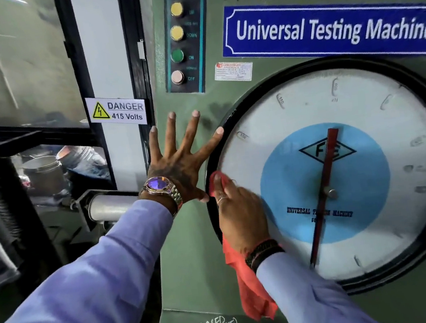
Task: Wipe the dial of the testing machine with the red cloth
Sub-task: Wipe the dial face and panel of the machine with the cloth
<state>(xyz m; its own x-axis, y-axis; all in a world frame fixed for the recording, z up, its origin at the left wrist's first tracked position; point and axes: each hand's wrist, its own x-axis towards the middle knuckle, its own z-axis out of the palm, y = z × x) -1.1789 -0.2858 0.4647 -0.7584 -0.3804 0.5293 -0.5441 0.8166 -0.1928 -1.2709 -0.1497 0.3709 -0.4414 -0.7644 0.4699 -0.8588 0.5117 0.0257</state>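
A person's left hand (180,159) is lying flat, fingers (172,128) splayed, just left of the dial (387,115), while the right hand (238,209) is pressing against the dial's left edge, both sleeved arms reaching forward.

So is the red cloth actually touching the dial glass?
Touching. The head view shows the right hand pressing the red cloth flat against the dial at its left edge, beside the black rim.

Lilac sleeves (92,278), steel wristwatch (160,187), ring (221,199)

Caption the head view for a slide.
Right hand presses red cloth on dial; left hand braces beside it.
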